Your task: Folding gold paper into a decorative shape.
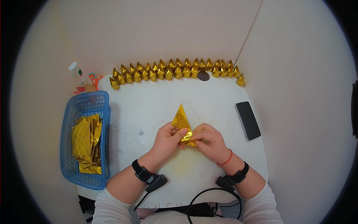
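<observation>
A sheet of gold foil paper (181, 118), folded to a tall pointed triangle, is held between my two hands above the middle of the table. My left hand (167, 137) grips its left side, thumb lying across the front. At the lower right edge, my right hand (210, 140) pinches the paper between thumb and fingers. The tip points away from me, and the lower part is creased and shiny. Parts of the bottom edge are covered by my fingers.
To the left, a blue plastic basket (106, 140) holds a stack of gold foil sheets (82, 140). Behind it stand a white-capped bottle (75, 71) and orange-handled scissors (96, 79). Rows of folded gold pieces (169, 73) line the back, near a dark disc (203, 76). A phone (248, 120) lies right.
</observation>
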The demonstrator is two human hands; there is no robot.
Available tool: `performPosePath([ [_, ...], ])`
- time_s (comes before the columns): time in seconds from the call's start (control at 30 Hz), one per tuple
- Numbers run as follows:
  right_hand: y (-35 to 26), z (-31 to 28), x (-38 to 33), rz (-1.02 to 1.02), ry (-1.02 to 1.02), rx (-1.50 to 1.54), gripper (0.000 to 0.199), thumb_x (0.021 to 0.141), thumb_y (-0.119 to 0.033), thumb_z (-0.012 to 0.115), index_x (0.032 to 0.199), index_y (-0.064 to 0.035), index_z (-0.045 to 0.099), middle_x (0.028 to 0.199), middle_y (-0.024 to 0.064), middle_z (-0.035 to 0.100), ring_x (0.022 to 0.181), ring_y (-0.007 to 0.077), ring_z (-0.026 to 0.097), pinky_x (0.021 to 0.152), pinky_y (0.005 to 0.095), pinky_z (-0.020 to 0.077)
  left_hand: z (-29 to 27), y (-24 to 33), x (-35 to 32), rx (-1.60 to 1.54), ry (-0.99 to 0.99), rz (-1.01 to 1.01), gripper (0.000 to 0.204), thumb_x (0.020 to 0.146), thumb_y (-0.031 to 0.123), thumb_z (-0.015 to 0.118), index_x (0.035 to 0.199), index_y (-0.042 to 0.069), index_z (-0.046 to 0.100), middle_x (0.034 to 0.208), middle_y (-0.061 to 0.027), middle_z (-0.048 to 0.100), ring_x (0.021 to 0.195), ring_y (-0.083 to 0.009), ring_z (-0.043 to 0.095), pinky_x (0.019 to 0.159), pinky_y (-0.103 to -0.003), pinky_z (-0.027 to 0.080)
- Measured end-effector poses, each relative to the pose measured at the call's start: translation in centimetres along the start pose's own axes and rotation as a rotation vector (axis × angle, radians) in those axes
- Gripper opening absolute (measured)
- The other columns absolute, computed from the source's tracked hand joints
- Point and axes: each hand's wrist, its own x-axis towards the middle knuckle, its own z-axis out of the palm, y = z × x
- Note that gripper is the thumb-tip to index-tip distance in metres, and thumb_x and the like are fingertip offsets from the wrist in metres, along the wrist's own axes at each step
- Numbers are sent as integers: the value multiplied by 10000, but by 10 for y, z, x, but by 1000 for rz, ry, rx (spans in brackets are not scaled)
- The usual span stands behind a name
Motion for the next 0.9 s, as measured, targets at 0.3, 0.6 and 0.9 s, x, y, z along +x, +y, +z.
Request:
performPosePath([
  [0.3,13,8,-8,341,44,373,146,835,0,733,875,-17,593,878,23,598,797,80,578,688,224,490,2,1,-3,8,-85,-30,185,973,120,610,1069,-36,584,877,-91,688,649,-112,639,586,-246,540],
  [0.6,-1,6,0,549,70,548,218,844,18,719,932,-37,528,806,-14,574,708,30,537,642,197,465,3,9,-7,6,-84,-84,184,984,112,584,1079,-46,579,917,-97,677,674,-119,642,624,-253,545],
  [0.9,5,-9,-1,602,-85,575,132,891,-65,686,925,-41,561,733,-29,562,644,31,519,571,183,410,7,6,-9,108,-168,-66,172,912,1,632,1072,-29,578,889,-63,641,728,-120,632,684,-250,525],
])
